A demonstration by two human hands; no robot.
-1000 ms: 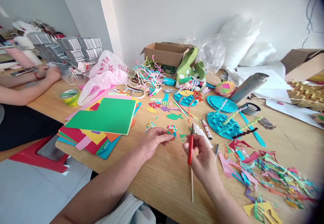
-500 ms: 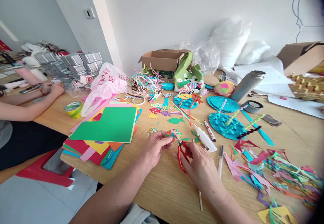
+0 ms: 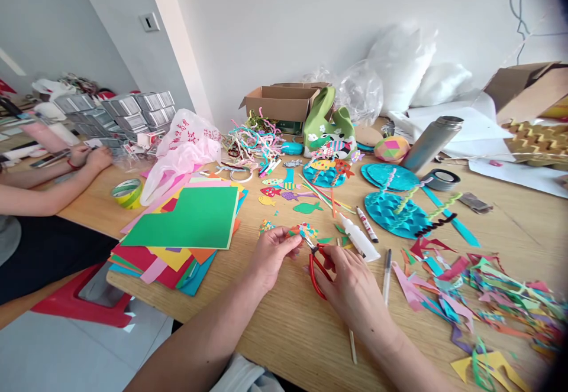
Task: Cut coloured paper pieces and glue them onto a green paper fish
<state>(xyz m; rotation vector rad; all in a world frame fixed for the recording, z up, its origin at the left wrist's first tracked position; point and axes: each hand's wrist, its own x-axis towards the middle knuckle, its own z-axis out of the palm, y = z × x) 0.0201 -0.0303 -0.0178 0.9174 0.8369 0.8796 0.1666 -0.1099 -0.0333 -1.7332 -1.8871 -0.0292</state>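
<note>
Fingers (image 3: 342,256) grip scissors (image 3: 312,271); bag (image 3: 181,151) red-lettered.

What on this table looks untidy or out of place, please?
The paper scraps lie strewn in a tangled heap, to the right of the right hand. At left, the paper stack is askew, its edges jutting out at different angles. I see no spill.

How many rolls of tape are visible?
2: a yellow-green roll beside the pink plastic bag, and a dark grey roll near the metal flask. More may be hidden.

Red-handled scissors (image 3: 315,250), tilted; orange paper (image 3: 294,232) alongside
</note>
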